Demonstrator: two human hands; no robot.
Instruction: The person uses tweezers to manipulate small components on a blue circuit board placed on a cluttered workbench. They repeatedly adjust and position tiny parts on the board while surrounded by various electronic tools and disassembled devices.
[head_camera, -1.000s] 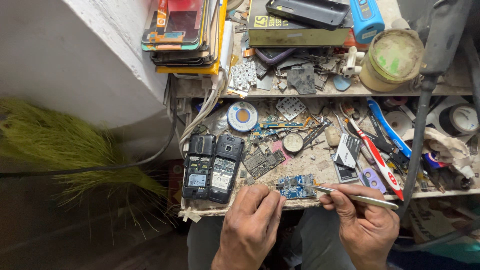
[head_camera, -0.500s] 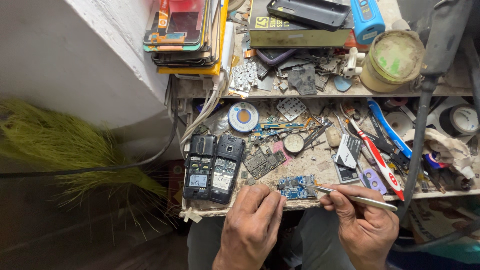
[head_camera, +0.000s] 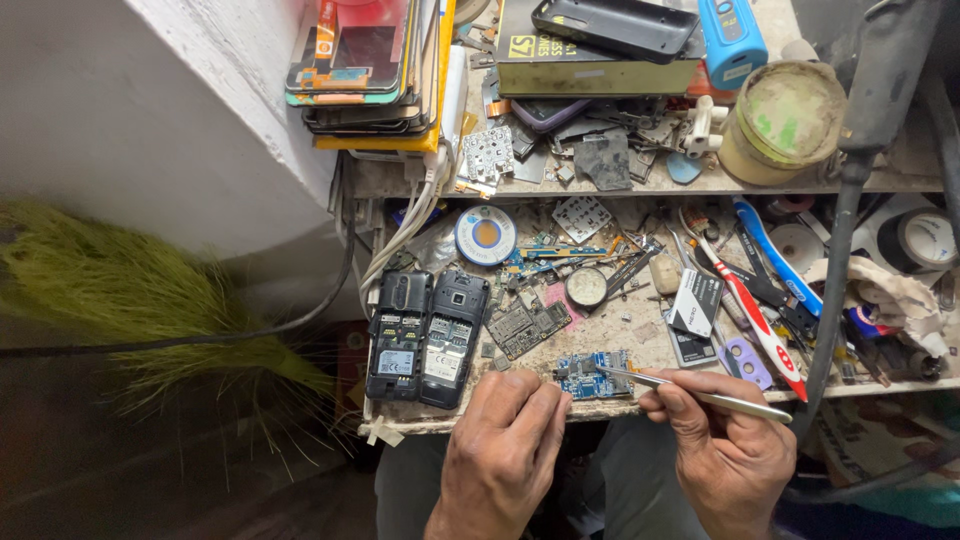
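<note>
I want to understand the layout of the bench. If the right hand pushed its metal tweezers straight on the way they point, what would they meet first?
The right hand aims its tweezers leftward; their tips seem already on the small blue circuit board. Beyond it, probably the open black phone, though depth is unclear.

We have a single view, from our head, looking almost straight down and close onto the cluttered table (head_camera: 640, 345); our two hands enter at the lower centre of the frame, a shelf crosses the top.
</note>
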